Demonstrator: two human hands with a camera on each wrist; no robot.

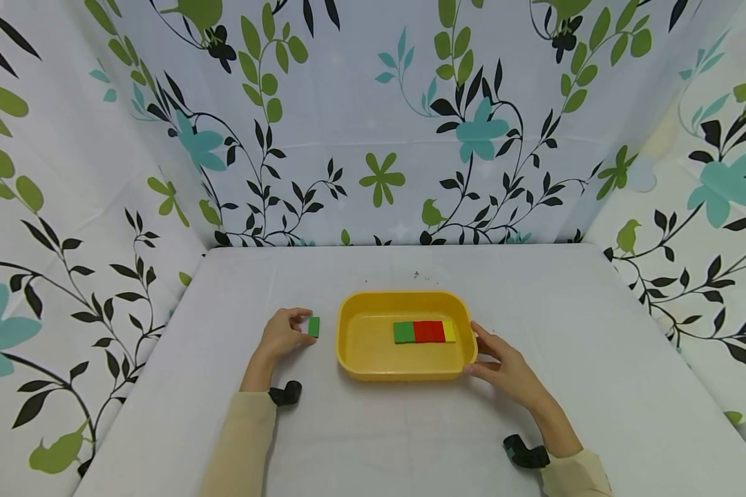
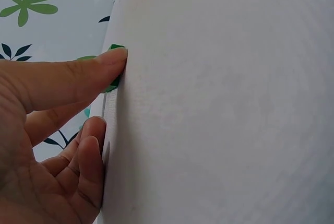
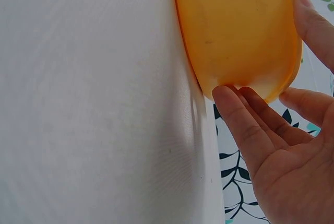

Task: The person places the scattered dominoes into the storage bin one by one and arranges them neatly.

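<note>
My left hand (image 1: 281, 334) pinches a small green block (image 1: 313, 327) between thumb and fingers, just left of the yellow tray (image 1: 363, 362). In the left wrist view the thumb covers most of that block (image 2: 115, 84). Inside the tray, right of its middle, lies a row of touching pieces: a green block (image 1: 403, 333), a red block or blocks (image 1: 429, 332) and a yellow block (image 1: 450, 331). My right hand (image 1: 503, 366) touches the tray's right end, thumb and fingers spread apart. Its fingertips meet the outer wall (image 3: 240, 31) in the right wrist view.
A white cloth covers the table (image 1: 373, 442). Its far edge meets a hanging curtain (image 1: 323, 76) with leaf and bird prints, which also runs down both sides. Black wrist cameras sit on the left wrist (image 1: 286, 393) and the right wrist (image 1: 525, 453).
</note>
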